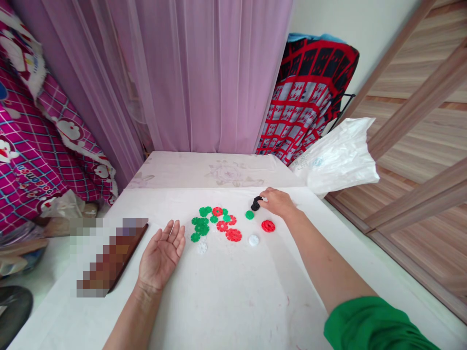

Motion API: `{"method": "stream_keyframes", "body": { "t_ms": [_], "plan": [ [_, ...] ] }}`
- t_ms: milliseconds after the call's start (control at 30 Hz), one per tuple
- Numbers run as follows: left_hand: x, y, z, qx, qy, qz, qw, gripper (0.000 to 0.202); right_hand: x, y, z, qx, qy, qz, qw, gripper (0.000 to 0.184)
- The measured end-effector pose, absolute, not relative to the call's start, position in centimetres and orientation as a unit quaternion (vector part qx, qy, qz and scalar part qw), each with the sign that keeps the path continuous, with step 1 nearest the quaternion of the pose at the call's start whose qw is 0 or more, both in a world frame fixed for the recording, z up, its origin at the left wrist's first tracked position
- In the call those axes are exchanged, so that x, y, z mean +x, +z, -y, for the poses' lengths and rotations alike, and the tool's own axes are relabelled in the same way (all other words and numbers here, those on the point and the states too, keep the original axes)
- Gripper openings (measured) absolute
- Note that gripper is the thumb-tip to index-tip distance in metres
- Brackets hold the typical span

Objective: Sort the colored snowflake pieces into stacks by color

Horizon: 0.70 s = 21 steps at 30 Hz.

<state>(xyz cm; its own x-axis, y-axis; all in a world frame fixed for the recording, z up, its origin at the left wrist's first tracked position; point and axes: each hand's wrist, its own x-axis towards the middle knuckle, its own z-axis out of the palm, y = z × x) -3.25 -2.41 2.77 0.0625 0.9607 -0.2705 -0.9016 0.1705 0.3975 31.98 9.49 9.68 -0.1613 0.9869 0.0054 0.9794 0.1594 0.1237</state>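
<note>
Over the worktop [233,301], your left hand [160,257] was palm up, loosely spread and without any thing, just left of the green cluster [202,226]; probably this left the pieces uncovered. Red pieces [233,235] lay just right of the cluster. Farther right of it, your right hand [279,201] pinched the black pieces [256,204], by fingertips, perhaps because they were small. Beyond the cluster, far right, the white bag [339,155] carried a pale-blue print, too small for reading. Far left of it, the pink cloth [54,136] showed lettering, which I could not read surely.
</note>
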Motion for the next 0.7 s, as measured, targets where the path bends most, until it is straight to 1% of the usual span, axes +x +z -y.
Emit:
{"method": "stream_keyframes", "body": {
  "t_ms": [233, 333, 467, 600, 700],
  "plan": [
    [-3.3, 2.9, 2.5, 0.049, 0.638, -0.232, 0.733, 0.031, 32.2, 9.4, -9.6, 0.643, 0.056, -0.764, 0.025, 0.033],
    [-3.2, 3.1, 2.5, 0.046, 0.638, -0.235, 0.732, 0.031, 31.8, 9.6, -8.6, 0.650, 0.053, -0.758, -0.013, 0.031],
    [-3.1, 3.2, 2.5, 0.042, 0.638, -0.233, 0.732, 0.032, 29.7, 9.3, -5.6, 0.653, 0.023, -0.753, -0.071, 0.024],
    [-3.2, 3.1, 2.5, 0.050, 0.637, -0.226, 0.735, 0.032, 26.3, 8.3, -2.1, 0.608, -0.052, -0.790, -0.059, 0.020],
    [-3.2, 3.0, 2.4, 0.052, 0.638, -0.226, 0.734, 0.031, 24.6, 7.6, -0.6, 0.587, -0.059, -0.806, -0.045, 0.021]
  ]
}}
